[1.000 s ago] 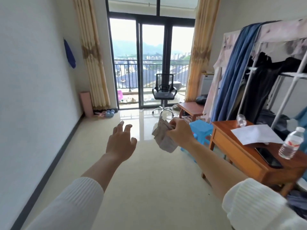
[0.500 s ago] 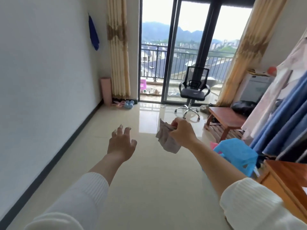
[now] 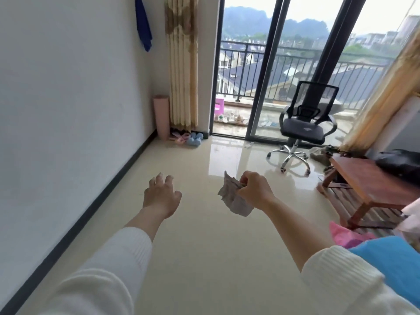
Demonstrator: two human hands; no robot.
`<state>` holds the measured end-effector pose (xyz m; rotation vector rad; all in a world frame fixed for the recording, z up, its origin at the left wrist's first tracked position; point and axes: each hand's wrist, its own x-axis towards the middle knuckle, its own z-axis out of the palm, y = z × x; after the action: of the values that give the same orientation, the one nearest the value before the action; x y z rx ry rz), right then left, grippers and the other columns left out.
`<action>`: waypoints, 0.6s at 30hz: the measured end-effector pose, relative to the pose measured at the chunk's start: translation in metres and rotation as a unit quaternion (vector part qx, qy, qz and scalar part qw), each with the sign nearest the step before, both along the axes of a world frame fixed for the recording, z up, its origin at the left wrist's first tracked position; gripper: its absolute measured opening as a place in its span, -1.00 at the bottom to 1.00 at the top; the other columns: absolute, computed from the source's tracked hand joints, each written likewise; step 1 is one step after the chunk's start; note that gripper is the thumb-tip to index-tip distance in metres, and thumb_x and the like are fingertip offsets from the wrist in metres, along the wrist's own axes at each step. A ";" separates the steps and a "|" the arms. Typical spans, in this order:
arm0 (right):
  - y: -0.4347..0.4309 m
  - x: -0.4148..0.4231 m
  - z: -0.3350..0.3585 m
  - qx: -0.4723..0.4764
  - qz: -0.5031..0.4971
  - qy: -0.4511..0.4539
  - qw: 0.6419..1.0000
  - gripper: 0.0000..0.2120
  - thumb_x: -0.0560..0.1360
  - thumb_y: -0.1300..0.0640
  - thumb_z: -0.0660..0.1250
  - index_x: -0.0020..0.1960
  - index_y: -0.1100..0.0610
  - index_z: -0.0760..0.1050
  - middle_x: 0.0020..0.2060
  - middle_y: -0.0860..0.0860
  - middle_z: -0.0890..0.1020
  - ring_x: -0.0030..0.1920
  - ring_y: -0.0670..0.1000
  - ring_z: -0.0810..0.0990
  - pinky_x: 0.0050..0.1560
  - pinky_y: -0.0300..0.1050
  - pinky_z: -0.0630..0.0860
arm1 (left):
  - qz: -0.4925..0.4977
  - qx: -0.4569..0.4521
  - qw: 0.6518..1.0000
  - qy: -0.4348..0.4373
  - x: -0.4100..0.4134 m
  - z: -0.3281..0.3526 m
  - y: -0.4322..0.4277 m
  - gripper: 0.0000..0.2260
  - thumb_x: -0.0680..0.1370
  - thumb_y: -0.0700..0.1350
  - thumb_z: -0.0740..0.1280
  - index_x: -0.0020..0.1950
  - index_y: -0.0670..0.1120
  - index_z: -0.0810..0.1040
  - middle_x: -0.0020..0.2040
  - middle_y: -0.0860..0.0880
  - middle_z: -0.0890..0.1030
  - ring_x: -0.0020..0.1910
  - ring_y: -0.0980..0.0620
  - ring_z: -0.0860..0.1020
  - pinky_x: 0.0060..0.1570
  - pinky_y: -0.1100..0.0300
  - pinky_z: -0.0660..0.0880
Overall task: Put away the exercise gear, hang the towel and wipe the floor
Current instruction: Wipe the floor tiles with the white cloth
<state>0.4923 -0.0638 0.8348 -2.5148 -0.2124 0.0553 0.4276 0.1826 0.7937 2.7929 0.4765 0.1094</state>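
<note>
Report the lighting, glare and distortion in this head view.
Head view: daylight floods in through the balcony doors, overexposing the sky; glare and a reflection of the office chair sheen the tiled floor; wide-angle distortion tilts the door frames and the curtain; the sleeves at the bottom edge look soft, while the right hand and its cloth stay fairly sharp.

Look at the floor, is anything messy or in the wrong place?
A little. A crumpled greenish cloth lies on the floor beside the office chair, and small white scraps sit near the balcony door. The right hand holds a scrunched rag.
</note>
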 end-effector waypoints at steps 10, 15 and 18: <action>0.020 0.272 -0.011 -0.067 0.033 -0.008 0.997 -0.91 0.38 0.25 0.23 -0.14 0.13 0.47 -0.23 0.05 0.56 -0.17 0.10 0.54 -0.21 -0.04 0.48 | 0.020 -0.127 0.991 -0.029 0.257 -0.016 0.000 -0.52 0.56 0.02 0.20 0.46 -0.05 0.26 0.51 -0.13 0.18 0.46 -0.13 0.15 0.33 -0.09 0.30; 0.030 0.413 -0.019 -0.065 0.072 -0.009 0.995 -0.95 0.38 0.24 0.22 -0.18 0.13 0.43 -0.28 0.03 0.52 -0.21 0.09 0.50 -0.26 -0.07 0.41 | 0.061 -0.120 0.991 -0.008 0.394 -0.036 0.008 -0.52 0.56 0.03 0.19 0.46 -0.07 0.26 0.50 -0.15 0.19 0.42 -0.15 0.18 0.30 -0.08 0.33; 0.035 0.505 -0.020 -0.092 0.098 -0.002 0.991 -0.99 0.42 0.20 0.25 -0.18 0.13 0.42 -0.29 0.01 0.50 -0.20 0.09 0.49 -0.28 -0.09 0.38 | 0.072 -0.093 0.993 -0.002 0.467 -0.042 0.011 -0.52 0.56 0.02 0.18 0.46 -0.08 0.24 0.51 -0.15 0.17 0.43 -0.15 0.18 0.28 -0.07 0.34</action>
<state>0.9977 -0.0290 0.8151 -2.6697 -0.4761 0.1561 0.8945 0.1941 0.7520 2.5747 0.6509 0.0976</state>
